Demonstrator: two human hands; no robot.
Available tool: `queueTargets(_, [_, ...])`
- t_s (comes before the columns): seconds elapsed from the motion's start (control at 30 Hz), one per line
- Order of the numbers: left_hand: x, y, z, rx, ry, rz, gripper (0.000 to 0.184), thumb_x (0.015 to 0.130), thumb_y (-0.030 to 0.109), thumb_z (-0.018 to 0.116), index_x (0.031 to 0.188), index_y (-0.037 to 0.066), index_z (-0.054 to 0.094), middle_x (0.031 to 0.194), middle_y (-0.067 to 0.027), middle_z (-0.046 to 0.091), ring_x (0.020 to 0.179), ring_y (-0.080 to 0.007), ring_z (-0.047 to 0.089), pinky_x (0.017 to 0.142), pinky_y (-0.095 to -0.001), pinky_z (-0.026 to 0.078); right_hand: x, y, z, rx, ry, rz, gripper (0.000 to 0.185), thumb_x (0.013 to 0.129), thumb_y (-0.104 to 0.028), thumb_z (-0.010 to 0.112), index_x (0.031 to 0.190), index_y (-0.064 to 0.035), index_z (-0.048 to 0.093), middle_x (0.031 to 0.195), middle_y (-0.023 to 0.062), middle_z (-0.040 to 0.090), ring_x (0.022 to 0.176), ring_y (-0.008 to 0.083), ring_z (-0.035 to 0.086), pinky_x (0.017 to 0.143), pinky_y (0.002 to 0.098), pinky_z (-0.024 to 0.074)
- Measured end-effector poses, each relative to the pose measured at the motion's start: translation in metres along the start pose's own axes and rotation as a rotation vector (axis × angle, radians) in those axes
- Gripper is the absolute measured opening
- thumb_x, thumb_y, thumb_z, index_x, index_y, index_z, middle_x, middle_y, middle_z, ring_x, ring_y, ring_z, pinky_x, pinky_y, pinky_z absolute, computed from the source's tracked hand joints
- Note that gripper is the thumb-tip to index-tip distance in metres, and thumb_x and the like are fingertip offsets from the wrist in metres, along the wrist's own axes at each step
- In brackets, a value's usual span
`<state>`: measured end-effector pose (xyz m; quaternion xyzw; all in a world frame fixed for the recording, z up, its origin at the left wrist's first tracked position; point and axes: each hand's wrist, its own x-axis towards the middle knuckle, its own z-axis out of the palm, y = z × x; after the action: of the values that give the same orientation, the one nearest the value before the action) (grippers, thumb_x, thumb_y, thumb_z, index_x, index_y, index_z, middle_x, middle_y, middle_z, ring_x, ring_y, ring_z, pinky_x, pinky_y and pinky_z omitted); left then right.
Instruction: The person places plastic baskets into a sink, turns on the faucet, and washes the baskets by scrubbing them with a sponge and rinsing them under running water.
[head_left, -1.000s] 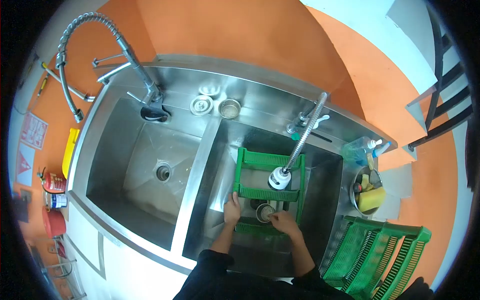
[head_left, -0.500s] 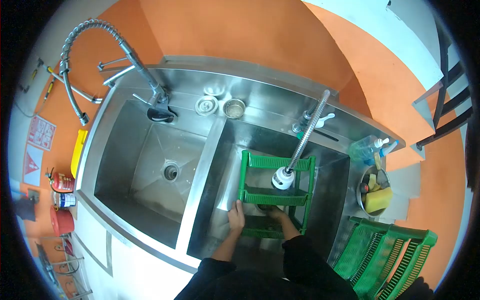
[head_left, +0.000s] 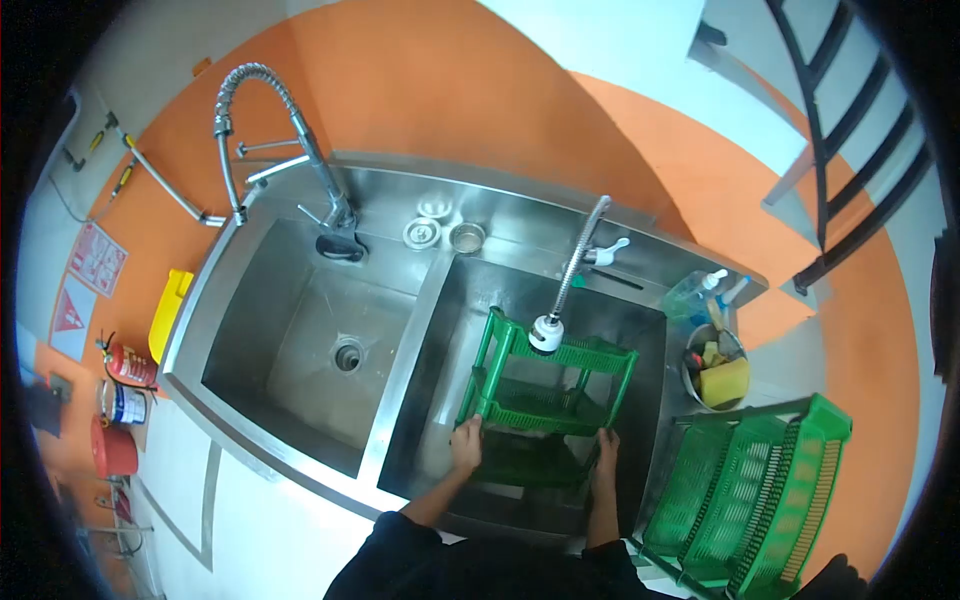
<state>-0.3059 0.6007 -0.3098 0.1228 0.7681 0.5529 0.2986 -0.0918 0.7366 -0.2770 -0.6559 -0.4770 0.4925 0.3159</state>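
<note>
A green plastic tiered rack (head_left: 545, 418) stands tilted in the right basin (head_left: 415, 420) of the steel sink. My left hand (head_left: 466, 445) is closed around its left post, below the middle shelf. On the opposite side, my right hand (head_left: 606, 455) grips the right post, with the fingers partly hidden. The white spray head (head_left: 546, 335) of a flexible tap hangs over the rack's upper tier. The rack's lowest shelf (head_left: 530, 462) lies between my forearms, in shadow.
A second green rack (head_left: 745, 490) stands right of the sink. Behind it are a metal bowl (head_left: 722, 400) with a yellow sponge (head_left: 725, 382) and a clear pump bottle (head_left: 690, 297). A spring tap (head_left: 325, 175) rises behind the left basin (head_left: 290, 350).
My right hand has moved from inside the rack, below the middle shelf, to its right post. The rack has turned and tilted, showing more of its left side. The camera view has shifted.
</note>
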Motion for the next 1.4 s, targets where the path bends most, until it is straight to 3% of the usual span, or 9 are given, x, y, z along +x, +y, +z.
queueTargets(0.23, [-0.044,0.034,-0.046,-0.044,-0.134,0.097,0.049,0.09,0.04,0.045,0.056,0.005,0.046,0.047,-0.0011,0.042,0.044,-0.0112,0.04,0.044,-0.0298,0.031,0.002,0.014,-0.036,0.221,-0.247,-0.018,0.046,0.086,-0.037,0.055,0.114,-0.002,0.046,0.102,0.0072,0.047,0.097,0.0189,0.043,0.088,0.0325,0.032])
queueTargets(0.3, [-0.055,0.039,-0.054,-0.09,-0.148,0.089,0.049,0.09,0.041,0.046,0.055,0.006,0.046,0.047,0.0009,0.042,0.043,-0.0086,0.039,0.043,-0.028,0.03,-0.008,0.02,-0.023,0.164,0.003,-0.165,0.035,0.088,-0.03,0.054,0.106,0.0,0.048,0.091,0.0047,0.046,0.086,0.0145,0.042,0.079,0.0304,0.0339])
queueTargets(0.6, [-0.089,0.087,-0.125,-0.385,-0.075,0.406,0.039,0.092,0.031,0.046,0.061,0.006,0.047,0.048,0.0044,0.039,0.041,-0.0029,0.032,0.038,-0.0211,0.023,-0.108,-0.094,-0.03,0.233,0.044,-0.75,0.018,0.088,-0.016,0.055,0.083,0.0005,0.052,0.067,-0.0028,0.045,0.06,0.0053,0.039,0.052,0.0219,0.0312])
queueTargets(0.83, [-0.127,0.103,-0.18,-0.306,0.034,0.372,0.044,0.086,0.045,0.044,0.072,0.004,0.048,0.049,0.002,0.04,0.037,-0.0053,0.035,0.034,-0.0201,0.025,-0.147,-0.132,-0.008,0.285,-0.093,-0.739,0.016,0.088,-0.016,0.056,0.078,-0.0043,0.053,0.058,-0.007,0.041,0.046,0.0004,0.033,0.04,0.0186,0.024])
queueTargets(0.9, [-0.134,0.106,-0.185,-0.221,0.051,0.389,0.046,0.087,0.047,0.042,0.075,0.003,0.049,0.048,0.001,0.04,0.036,-0.0062,0.035,0.034,-0.0204,0.024,-0.166,-0.148,-0.016,0.321,-0.138,-0.648,0.017,0.087,-0.015,0.056,0.077,-0.0025,0.051,0.062,-0.005,0.042,0.055,0.0028,0.036,0.048,0.0202,0.0277])
queueTargets(1.0, [-0.15,0.127,-0.194,-0.223,0.065,0.4,0.046,0.087,0.046,0.042,0.076,0.003,0.05,0.047,0.0007,0.039,0.036,-0.0066,0.035,0.035,-0.0205,0.024,-0.175,-0.162,-0.019,0.365,-0.189,-0.569,0.017,0.087,-0.013,0.056,0.077,-0.0008,0.051,0.065,-0.0033,0.044,0.061,0.005,0.037,0.054,0.022,0.0302])
queueTargets(1.07, [-0.155,0.127,-0.191,-0.262,0.082,0.385,0.041,0.091,0.038,0.043,0.076,0.001,0.052,0.045,0.0018,0.038,0.038,-0.0064,0.036,0.037,-0.0223,0.026,-0.168,-0.16,-0.019,0.33,-0.176,-0.652,0.016,0.087,-0.019,0.057,0.082,-0.0039,0.056,0.061,-0.0056,0.045,0.047,0.0008,0.037,0.038,0.0182,0.0266])
queueTargets(1.17, [-0.166,0.138,-0.186,-0.227,0.081,0.377,0.042,0.092,0.037,0.04,0.076,0.001,0.053,0.045,0.0019,0.038,0.039,-0.0063,0.035,0.038,-0.0225,0.026,-0.16,-0.154,-0.025,0.295,-0.165,-0.601,0.016,0.086,-0.018,0.056,0.083,-0.0031,0.056,0.06,-0.0047,0.044,0.045,0.0016,0.037,0.037,0.0189,0.0272])
queueTargets(1.4, [-0.197,0.164,-0.179,-0.217,0.043,0.326,0.037,0.094,0.033,0.04,0.082,0.0,0.055,0.047,0.0029,0.037,0.039,-0.0053,0.031,0.038,-0.0223,0.024,-0.145,-0.14,-0.044,0.219,-0.102,-0.558,0.014,0.083,-0.01,0.055,0.076,0.0017,0.052,0.061,-0.0036,0.039,0.054,0.0059,0.033,0.048,0.0255,0.0263])
